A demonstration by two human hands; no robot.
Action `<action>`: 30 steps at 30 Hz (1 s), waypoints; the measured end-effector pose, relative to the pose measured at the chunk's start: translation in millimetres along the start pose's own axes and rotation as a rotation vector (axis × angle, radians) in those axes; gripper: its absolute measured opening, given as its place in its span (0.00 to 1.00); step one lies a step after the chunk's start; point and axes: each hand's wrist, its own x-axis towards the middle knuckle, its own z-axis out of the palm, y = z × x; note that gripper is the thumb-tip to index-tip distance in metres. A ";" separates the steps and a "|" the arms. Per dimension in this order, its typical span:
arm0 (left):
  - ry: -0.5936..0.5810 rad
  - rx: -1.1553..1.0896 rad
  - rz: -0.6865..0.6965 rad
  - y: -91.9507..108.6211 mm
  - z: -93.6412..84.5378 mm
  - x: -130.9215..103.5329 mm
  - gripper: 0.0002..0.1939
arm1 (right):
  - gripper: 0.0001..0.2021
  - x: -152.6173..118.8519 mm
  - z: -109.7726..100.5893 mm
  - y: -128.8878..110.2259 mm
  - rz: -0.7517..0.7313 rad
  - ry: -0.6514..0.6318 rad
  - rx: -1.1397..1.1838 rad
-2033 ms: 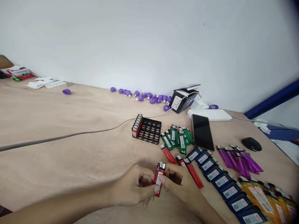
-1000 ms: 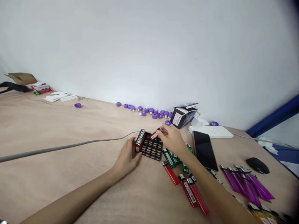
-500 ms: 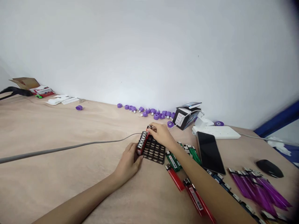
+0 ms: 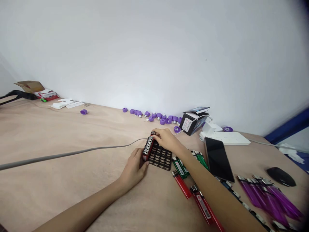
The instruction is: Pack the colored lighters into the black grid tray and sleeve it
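One red lighter is gripped by the fingers of the right hand at the eleven-o'clock edge of the tray, whose eight-o'clock corner is held on the counter by the left hand, fingers curled.

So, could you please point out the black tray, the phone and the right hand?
Black tray point(image 4: 160, 157): head view, on the bare part of its grid.
Phone point(image 4: 219, 159): head view, on the middle of its dark screen.
Right hand point(image 4: 167, 139): head view, on the back of it.
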 end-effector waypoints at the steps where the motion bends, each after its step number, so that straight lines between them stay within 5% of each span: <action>1: 0.001 -0.001 0.002 -0.1 0.0 0.1 0.15 | 0.08 0.0 -0.2 0.3 0.003 -0.007 -0.010; 20: 0.020 0.004 0.020 -1.5 0.6 -0.5 0.18 | 0.13 -22.3 5.5 1.1 -0.010 -0.005 0.099; 24: 0.021 0.006 0.019 -0.6 0.2 -1.5 0.17 | 0.11 -58.6 -12.4 -8.3 0.011 0.017 0.075; 30: 0.122 -0.005 -0.016 -1.5 1.7 -4.7 0.25 | 0.09 -151.9 -23.2 -20.2 0.159 0.042 -0.054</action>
